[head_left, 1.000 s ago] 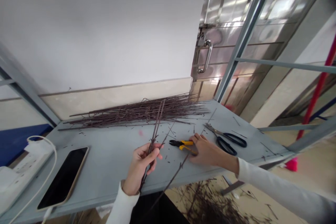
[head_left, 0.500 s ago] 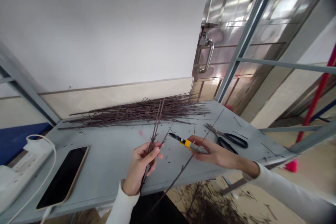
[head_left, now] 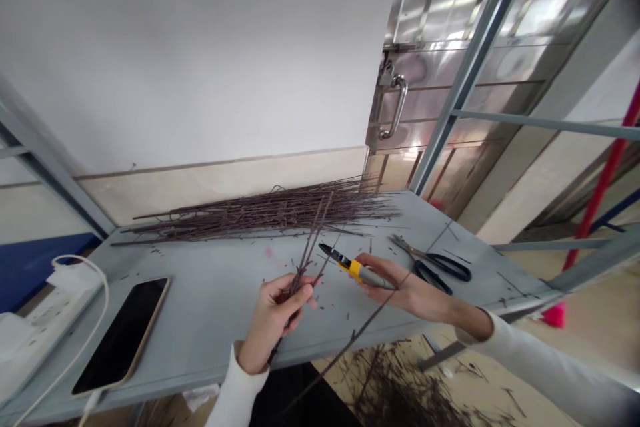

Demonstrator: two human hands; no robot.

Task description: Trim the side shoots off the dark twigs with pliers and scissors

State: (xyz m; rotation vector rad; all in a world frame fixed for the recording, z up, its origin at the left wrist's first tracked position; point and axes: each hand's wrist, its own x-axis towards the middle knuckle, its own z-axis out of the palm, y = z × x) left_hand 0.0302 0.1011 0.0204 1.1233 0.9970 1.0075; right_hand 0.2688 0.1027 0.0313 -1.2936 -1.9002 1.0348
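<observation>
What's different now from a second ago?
The right hand, which was at the pliers on the table, now holds them up, tips pointing toward the twigs in the left hand. The left hand shifted slightly right, its twigs too. The scissors, phone and twig pile stayed put.

A hand could pass over the tabletop between the phone and the left hand. Between it and the right hand, held twigs and the pliers narrow the gap. The stick pile bars the back along the wall; scissors lie just beyond the right hand; a long twig slants across the front edge.
</observation>
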